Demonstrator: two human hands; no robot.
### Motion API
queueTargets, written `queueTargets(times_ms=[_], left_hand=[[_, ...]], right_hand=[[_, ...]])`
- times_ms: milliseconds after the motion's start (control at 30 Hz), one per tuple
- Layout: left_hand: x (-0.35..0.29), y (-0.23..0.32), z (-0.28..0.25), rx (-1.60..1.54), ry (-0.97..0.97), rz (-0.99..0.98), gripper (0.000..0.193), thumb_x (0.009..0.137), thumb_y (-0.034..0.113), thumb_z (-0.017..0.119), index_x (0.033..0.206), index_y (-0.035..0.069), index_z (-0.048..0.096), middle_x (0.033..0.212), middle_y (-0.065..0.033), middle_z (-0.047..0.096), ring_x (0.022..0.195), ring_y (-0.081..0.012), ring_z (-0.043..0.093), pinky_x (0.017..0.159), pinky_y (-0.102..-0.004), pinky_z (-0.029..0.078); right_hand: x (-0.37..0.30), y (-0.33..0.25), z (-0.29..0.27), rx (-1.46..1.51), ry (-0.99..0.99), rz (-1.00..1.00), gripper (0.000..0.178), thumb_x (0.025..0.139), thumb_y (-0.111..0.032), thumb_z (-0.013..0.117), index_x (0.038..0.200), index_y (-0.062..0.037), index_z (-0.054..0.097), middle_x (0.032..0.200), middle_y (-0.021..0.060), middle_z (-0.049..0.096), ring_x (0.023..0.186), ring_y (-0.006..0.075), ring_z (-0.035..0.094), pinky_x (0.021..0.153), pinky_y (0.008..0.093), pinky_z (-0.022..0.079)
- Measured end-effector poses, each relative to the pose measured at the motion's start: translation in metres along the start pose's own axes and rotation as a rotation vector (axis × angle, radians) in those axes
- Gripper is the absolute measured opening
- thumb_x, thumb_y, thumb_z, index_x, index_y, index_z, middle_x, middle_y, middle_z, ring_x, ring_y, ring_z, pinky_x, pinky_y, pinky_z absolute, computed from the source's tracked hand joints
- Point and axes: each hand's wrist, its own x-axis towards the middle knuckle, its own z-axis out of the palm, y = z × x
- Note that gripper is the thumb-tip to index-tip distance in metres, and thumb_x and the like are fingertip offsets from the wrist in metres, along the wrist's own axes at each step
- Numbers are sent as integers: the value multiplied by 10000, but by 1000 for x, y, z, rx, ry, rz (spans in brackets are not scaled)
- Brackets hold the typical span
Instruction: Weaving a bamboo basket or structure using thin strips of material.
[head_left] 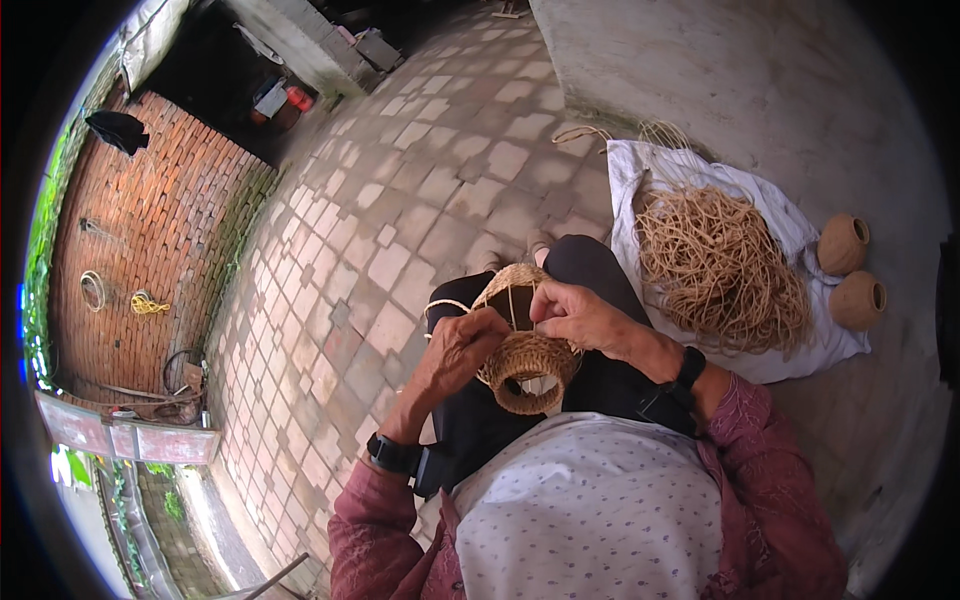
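A small woven straw basket (528, 372) with a round opening rests in my lap between my knees. An arched braided handle (515, 275) rises from its far side. My left hand (462, 348) is closed on the basket's left edge, its fingertips curled in. Across from it my right hand (578, 318) pinches at the far right of the basket, close to the handle. Whether a strand lies between those fingertips is too small to tell. A pale cord (447, 303) loops out past my left hand over the dark trouser leg.
To my right, a big tangle of tan straw cord (715, 265) lies on a white cloth sack (630, 180). Two round woven pots (856, 300) stand beside it. Paving stones (400, 220) cover the ground. A grey wall (760, 80) and a brick wall (140, 240) border the yard.
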Motion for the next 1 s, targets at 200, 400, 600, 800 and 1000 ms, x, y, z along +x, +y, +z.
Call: queueTargets(times_ms=[200,400,600,800,1000], left_hand=[[1,-7,-2,-14,-15,10,127,852,86,554,915,15,639,744,-92,618,695,-176,605,640,-318,470],[-1,-5,-3,3,-6,-24,146,860,114,570,943,28,654,773,-98,639,714,-183,620,651,-320,483],[-4,-6,-1,-6,10,4,158,871,106,568,963,28,669,802,-56,646,766,-133,606,700,-292,485],[-6,-14,2,14,85,69,141,862,140,599,949,74,688,759,-114,664,716,-222,660,656,-337,509],[-7,-28,0,-27,81,162,162,868,145,593,979,79,691,761,-98,661,697,-203,650,638,-339,506]], right_hand=[[-3,-20,-2,-55,-2,133,98,833,-17,607,918,-35,561,740,16,584,601,71,529,542,275,456],[5,-23,2,-634,95,-219,163,888,-179,627,970,-39,609,745,99,616,634,160,598,604,309,484],[16,-5,-7,-335,-196,-61,249,921,-257,638,961,-11,640,734,-20,587,645,75,547,588,258,463],[16,-26,-6,-78,-235,336,203,907,-266,663,912,-63,663,634,-64,521,407,-5,368,353,172,262],[16,-27,5,-168,-121,356,210,899,-250,666,852,-45,662,585,-56,511,401,9,399,349,180,291]])
